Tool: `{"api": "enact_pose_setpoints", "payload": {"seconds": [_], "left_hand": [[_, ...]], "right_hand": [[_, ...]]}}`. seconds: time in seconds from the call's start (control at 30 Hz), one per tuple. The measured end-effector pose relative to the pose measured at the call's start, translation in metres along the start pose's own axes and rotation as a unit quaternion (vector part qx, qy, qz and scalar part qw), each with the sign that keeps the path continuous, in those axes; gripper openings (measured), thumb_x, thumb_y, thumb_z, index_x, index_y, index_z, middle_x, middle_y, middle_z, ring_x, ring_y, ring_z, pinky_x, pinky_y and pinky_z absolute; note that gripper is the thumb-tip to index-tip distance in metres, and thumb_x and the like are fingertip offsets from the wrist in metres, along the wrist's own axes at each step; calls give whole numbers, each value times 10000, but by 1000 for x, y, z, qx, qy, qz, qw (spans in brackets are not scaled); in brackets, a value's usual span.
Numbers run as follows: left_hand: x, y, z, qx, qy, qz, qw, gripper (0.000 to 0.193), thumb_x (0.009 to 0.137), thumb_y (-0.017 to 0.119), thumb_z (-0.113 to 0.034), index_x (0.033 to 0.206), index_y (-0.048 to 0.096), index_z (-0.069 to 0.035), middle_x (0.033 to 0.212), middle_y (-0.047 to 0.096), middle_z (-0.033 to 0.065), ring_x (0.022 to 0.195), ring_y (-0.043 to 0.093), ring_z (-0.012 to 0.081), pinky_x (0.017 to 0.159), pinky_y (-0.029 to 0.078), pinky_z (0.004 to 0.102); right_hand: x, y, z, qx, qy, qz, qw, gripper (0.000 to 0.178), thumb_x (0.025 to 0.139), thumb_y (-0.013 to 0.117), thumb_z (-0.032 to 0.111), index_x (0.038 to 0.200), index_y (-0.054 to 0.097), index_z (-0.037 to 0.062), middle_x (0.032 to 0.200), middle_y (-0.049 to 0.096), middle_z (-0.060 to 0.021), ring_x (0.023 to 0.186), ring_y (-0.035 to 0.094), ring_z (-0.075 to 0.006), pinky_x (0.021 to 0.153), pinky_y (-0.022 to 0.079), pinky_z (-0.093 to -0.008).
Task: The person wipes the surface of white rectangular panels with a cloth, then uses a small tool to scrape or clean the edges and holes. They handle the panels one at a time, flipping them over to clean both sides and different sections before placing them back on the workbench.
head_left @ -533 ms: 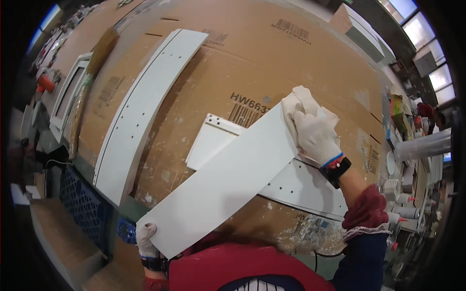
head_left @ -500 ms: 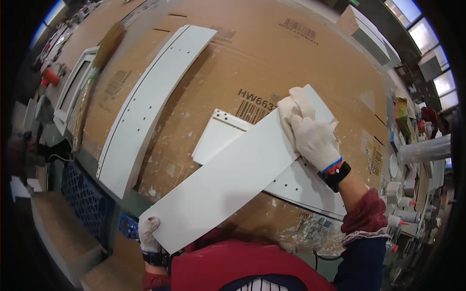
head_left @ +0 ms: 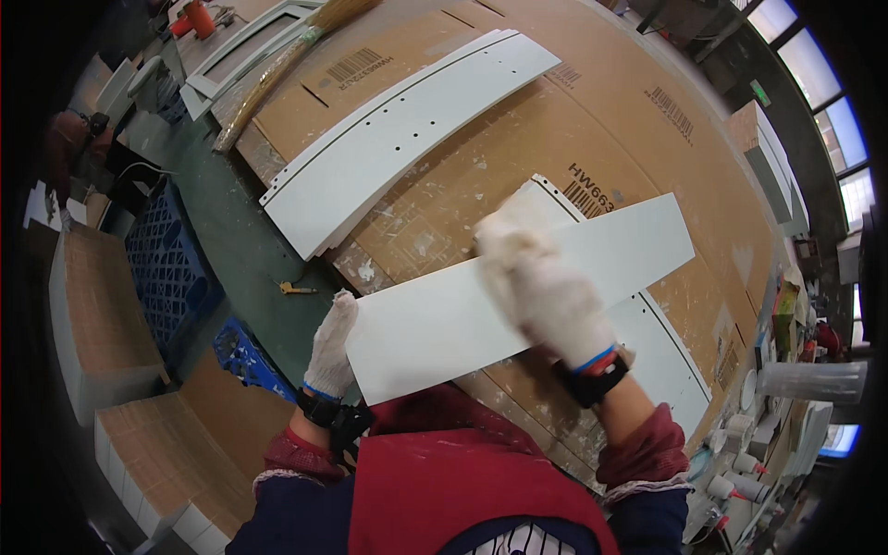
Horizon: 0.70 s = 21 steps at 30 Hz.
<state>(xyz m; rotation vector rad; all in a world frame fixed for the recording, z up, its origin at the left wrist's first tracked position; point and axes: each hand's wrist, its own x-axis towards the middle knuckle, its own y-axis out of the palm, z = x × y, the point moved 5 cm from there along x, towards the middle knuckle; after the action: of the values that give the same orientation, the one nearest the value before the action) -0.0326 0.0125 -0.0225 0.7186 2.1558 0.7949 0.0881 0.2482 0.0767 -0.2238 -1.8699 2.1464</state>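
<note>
In front of me a long white panel (head_left: 421, 324) lies at a slant, across another white board (head_left: 647, 347) with small holes. My left hand (head_left: 333, 347), in a white knit glove, grips the panel's near left end, fingers closed round the edge. My right hand (head_left: 564, 310), gloved too and blurred by motion, is closed on a cream cloth (head_left: 504, 231) over the panel's middle. The cloth touches the panel's face. Part of a holed white piece (head_left: 546, 190) shows behind the cloth.
Beyond lies a stack of curved white panels (head_left: 407, 134) on cardboard (head_left: 638, 139). A straw broom (head_left: 277, 79) and a white frame (head_left: 240, 51) are at the far left. Blue plastic crates (head_left: 171, 268) and stacked boards (head_left: 157, 444) stand left; bottles (head_left: 740, 486) crowd the right.
My right hand has drawn the cloth from the panel's far right end back to its middle. The view has turned, and the panel lies flatter across it. My left hand keeps its end.
</note>
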Motion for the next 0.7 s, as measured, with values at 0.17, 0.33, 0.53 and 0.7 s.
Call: {"api": "enact_pose_setpoints", "payload": {"seconds": [0.17, 0.33, 0.53, 0.7], "left_hand": [[14, -9, 11, 119, 48, 13, 992, 436, 987, 476, -386, 1204, 512, -10, 1104, 584, 127, 1038, 583, 256, 937, 469, 385], [2, 23, 5, -21, -85, 78, 993, 805, 925, 340, -674, 1299, 455, 29, 1213, 550, 186, 1121, 536, 333, 1014, 392, 459], [10, 15, 3, -81, -34, 228, 970, 981, 875, 215, -767, 1385, 370, 57, 1375, 467, 201, 1265, 453, 298, 1063, 361, 420], [-13, 62, -13, -47, -145, 110, 982, 909, 895, 292, -726, 1354, 422, 48, 1344, 503, 178, 1245, 479, 282, 1077, 349, 413]], "right_hand": [[-44, -42, -213, -168, 334, -60, 925, 237, 953, 480, 231, 1166, 554, 158, 785, 642, -143, 734, 657, -360, 638, 532, -459], [-7, -8, -89, -11, 178, 12, 984, 273, 905, 528, 180, 1172, 580, 155, 854, 648, -144, 769, 639, -365, 681, 515, -471], [-7, 14, 170, 68, -257, 198, 944, 100, 859, 527, 171, 926, 540, 98, 721, 597, -111, 641, 649, -281, 554, 514, -401], [-21, 2, 164, 207, -276, 288, 893, 211, 838, 579, 205, 1034, 570, 128, 795, 637, -117, 703, 665, -299, 567, 512, -405]]}}
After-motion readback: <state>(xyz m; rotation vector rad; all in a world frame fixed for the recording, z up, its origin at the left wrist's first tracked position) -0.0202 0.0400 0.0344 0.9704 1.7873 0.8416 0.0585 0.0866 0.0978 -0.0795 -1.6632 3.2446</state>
